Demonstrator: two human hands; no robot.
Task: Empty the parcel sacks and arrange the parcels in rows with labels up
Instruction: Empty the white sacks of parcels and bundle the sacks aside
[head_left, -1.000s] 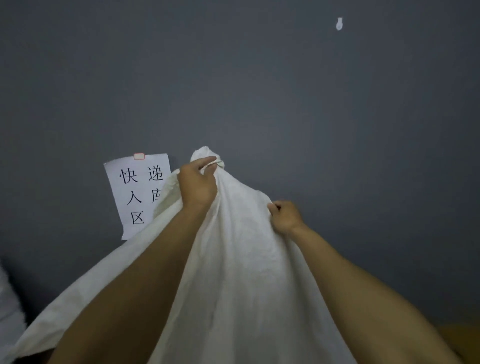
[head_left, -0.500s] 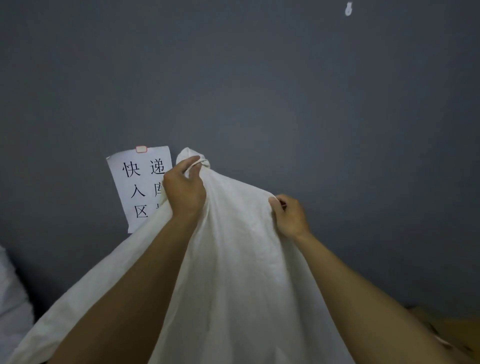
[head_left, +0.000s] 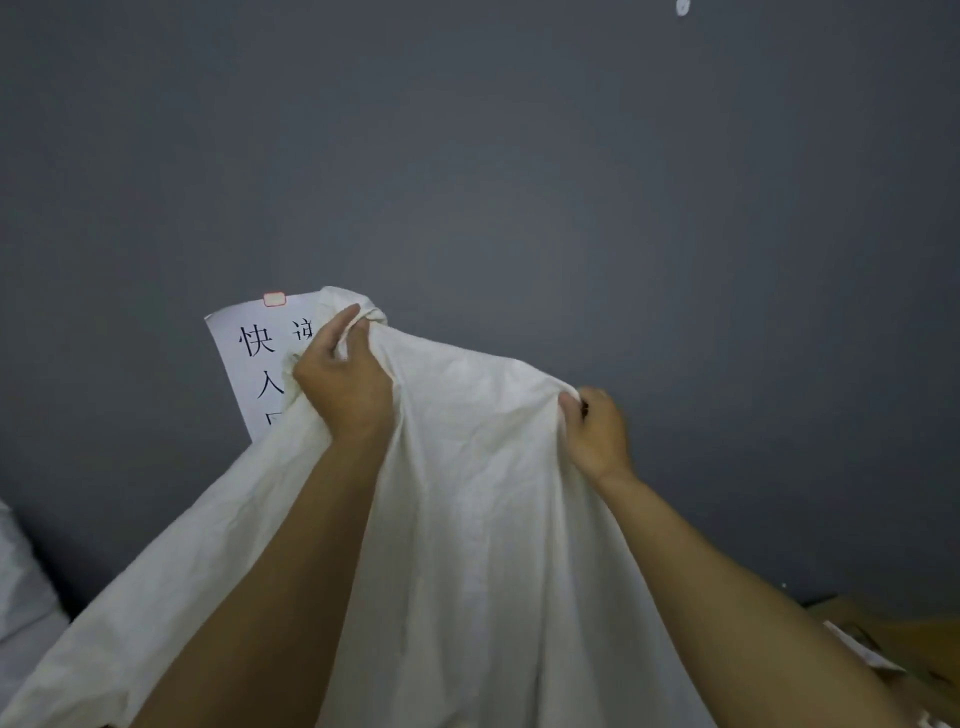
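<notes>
A large cream cloth sack (head_left: 467, 519) hangs lifted in front of me, filling the lower middle of the view. My left hand (head_left: 343, 384) grips a bunched corner of the sack at its highest point. My right hand (head_left: 597, 431) pinches the upper edge of the cloth further right and a little lower. The sack's lower part and whatever it holds are hidden below the frame. A brown cardboard parcel (head_left: 893, 639) with a white label strip shows at the bottom right, behind my right forearm.
A dark grey wall (head_left: 571, 182) fills the background. A white paper sign (head_left: 249, 364) with black characters is stuck to it, partly covered by the sack. Another white sack (head_left: 21, 587) shows at the left edge. A small white hook (head_left: 682, 6) sits high on the wall.
Both hands have moved lower and slightly apart, still holding the sack. The view has tilted down a little, so the parcel at the bottom right has come into sight.
</notes>
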